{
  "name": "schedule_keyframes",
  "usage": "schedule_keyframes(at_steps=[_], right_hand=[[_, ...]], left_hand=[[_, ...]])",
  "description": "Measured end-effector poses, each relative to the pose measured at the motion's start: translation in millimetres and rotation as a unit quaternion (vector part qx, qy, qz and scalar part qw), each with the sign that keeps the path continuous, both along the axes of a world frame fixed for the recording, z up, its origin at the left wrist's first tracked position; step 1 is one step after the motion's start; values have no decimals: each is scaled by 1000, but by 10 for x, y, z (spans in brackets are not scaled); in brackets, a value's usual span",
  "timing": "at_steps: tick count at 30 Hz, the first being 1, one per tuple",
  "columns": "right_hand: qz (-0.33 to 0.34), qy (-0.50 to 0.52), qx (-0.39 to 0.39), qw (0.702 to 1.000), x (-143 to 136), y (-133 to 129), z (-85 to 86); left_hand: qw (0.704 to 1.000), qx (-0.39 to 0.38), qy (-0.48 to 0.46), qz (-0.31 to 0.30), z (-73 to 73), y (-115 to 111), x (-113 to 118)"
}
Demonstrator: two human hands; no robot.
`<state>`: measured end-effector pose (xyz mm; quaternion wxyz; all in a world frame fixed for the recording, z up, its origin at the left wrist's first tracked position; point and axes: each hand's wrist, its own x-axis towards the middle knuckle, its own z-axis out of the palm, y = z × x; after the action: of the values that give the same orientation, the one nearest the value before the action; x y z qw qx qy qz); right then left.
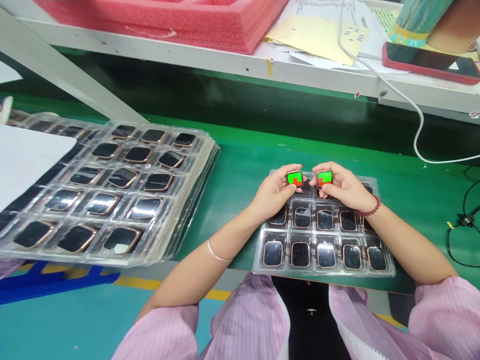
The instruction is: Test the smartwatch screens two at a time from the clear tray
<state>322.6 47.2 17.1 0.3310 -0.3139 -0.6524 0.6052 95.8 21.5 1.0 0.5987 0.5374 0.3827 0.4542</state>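
Head view: left hand (pixel 276 190) pinches one lit watch (pixel 295 177), right hand (pixel 344 187) another.

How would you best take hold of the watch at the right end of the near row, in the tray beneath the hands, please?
I'd pinch that watch by two opposite edges of its rim, coming from above. It lies screen up in its own compartment of the clear tray, whose walls would probably hinder a sideways approach.

The left hand (pixel 275 191) and right hand (pixel 343 188) are level and just apart, fingers curled in a grip, thumbs (pixel 285 192) inward. The left forearm (pixel 225 239) points toward two o'clock, the right forearm (pixel 407 239) toward ten.
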Motion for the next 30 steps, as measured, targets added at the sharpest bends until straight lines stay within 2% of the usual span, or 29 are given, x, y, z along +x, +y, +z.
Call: schedule_keyframes(at_steps=[13, 23, 30], right_hand=[[16, 1, 10, 1000, -16, 2, -2], [7, -21, 15, 1000, -2, -8, 29], [15, 9, 16, 1000, -11, 7, -17]], left_hand=[[999, 36, 19, -3, -31, 3, -10], [1000, 19, 18, 0, 35, -14, -7], [999, 22, 27, 1, 11, -13, -2]])
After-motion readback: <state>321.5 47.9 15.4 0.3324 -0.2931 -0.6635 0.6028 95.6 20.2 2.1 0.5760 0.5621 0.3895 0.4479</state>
